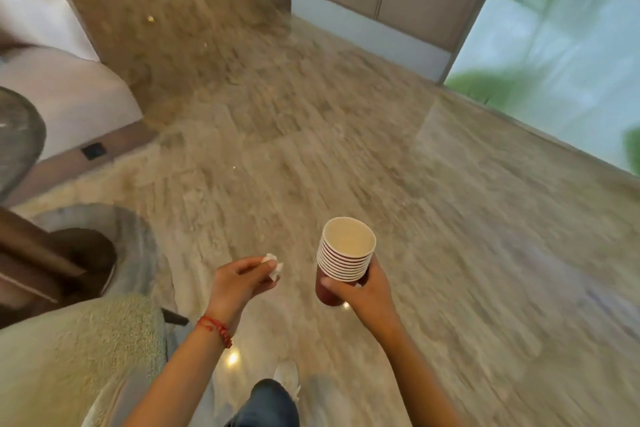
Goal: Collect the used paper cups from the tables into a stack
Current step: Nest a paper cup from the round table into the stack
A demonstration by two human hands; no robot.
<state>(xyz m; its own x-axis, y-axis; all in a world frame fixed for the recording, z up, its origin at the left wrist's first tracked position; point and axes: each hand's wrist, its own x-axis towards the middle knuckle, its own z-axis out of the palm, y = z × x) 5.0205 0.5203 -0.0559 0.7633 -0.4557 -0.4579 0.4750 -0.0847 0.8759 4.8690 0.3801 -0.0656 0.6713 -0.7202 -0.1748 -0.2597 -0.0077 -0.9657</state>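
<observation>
Carrying the nested stack of maroon paper cups (344,258) upright in my right hand (360,291), left hand (239,279) pinching a crumpled white tissue (273,265), I'd grip low and steady while walking.

The marble floor (346,135) is smeared with motion blur, its veining unreadable. The right hand (360,291) hides the lower side of the cup stack (341,262), so the bottom cups can't be counted. A crumpled white scrap (273,265) in the left hand (239,279) is too small to identify. The round table (17,135) and fuzzy chair (76,354) run off the left edge.
</observation>
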